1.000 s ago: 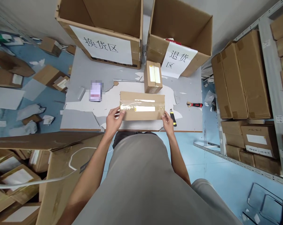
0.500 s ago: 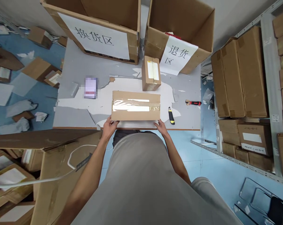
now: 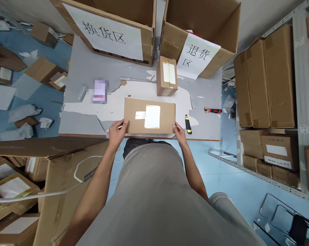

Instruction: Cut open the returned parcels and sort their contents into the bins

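Observation:
A long brown cardboard box (image 3: 134, 123) is between my two hands near the front edge of the worktable. Its visible face carries a white label (image 3: 152, 117) and a smaller pale patch. My left hand (image 3: 117, 131) grips the box's left end, thumb on the face. At the right end, my right hand (image 3: 179, 132) pinches the lower corner. Just right of the box lies a yellow-and-black utility knife (image 3: 188, 124). Behind it stands a smaller taped carton (image 3: 167, 77) with a white label.
Two large open cartons with paper signs, one left (image 3: 105, 34) and one right (image 3: 199, 54), stand at the table's back. A red-and-black tool (image 3: 213, 110) lies near the right edge. Shelving with boxes (image 3: 280, 78) is on the right; a big carton (image 3: 75, 191) is at lower left.
The long box has been turned over: its taped side with clear tape faced up before, now the labelled face shows. Both hands moved up onto its ends.

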### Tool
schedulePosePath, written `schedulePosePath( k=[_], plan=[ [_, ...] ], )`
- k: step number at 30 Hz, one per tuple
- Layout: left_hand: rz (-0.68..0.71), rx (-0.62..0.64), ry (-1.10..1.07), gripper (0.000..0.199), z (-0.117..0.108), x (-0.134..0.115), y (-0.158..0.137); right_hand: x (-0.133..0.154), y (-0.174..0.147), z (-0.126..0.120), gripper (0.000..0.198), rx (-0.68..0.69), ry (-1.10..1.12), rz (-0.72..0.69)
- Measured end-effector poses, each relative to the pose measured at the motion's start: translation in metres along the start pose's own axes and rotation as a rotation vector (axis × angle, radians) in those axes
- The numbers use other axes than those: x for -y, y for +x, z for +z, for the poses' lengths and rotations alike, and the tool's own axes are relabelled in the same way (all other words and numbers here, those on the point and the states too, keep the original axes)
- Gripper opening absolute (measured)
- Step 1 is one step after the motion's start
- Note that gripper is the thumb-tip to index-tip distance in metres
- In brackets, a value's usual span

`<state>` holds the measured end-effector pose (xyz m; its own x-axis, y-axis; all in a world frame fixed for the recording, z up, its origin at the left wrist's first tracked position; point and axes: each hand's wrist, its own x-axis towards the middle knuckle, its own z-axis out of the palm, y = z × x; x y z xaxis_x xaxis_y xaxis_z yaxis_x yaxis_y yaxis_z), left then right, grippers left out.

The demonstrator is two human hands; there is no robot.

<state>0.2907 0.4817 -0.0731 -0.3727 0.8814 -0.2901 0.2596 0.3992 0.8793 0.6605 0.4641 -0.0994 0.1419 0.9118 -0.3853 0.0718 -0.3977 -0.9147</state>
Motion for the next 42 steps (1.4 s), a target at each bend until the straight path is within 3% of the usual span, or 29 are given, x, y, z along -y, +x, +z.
schedulePosePath(
  k=[3,8,11,13,17,23,32,37,40,42],
  plan=[
    [0.143,0.074,-0.010,0.060,0.005,-0.035,-0.024,-0.010,-0.001,-0.021,0.082,-0.113,0.013,0.042],
    [0.392,0.404,0.002,0.057,0.026,-0.107,-0.079,-0.020,0.005,-0.057,0.072,-0.348,-0.036,0.188],
    [0.494,0.534,0.093,0.062,0.039,-0.129,-0.100,-0.019,0.009,-0.063,0.064,-0.398,-0.064,0.193],
    [0.539,0.540,0.147,0.064,0.040,-0.131,-0.104,-0.017,0.009,-0.061,0.064,-0.415,-0.072,0.185],
    [0.500,0.381,0.196,0.055,0.025,-0.111,-0.090,-0.011,0.003,-0.045,0.065,-0.416,-0.090,0.164],
    [0.214,0.128,0.169,0.046,-0.008,-0.055,-0.045,0.007,-0.014,0.002,0.063,-0.451,-0.263,0.017],
    [-0.141,0.094,-0.166,0.034,-0.028,0.026,0.009,0.062,-0.047,0.078,0.056,-0.490,-0.536,-0.067],
    [-0.306,0.034,-0.246,0.042,-0.066,0.063,0.032,0.106,-0.082,0.134,0.046,-0.405,-0.661,-0.315],
    [-0.406,0.034,-0.212,0.048,-0.091,0.078,0.047,0.127,-0.095,0.180,0.042,-0.332,-0.851,-0.479],
    [-0.428,0.046,-0.192,0.046,-0.103,0.082,0.055,0.138,-0.099,0.208,0.041,-0.265,-0.981,-0.518]
  ],
)
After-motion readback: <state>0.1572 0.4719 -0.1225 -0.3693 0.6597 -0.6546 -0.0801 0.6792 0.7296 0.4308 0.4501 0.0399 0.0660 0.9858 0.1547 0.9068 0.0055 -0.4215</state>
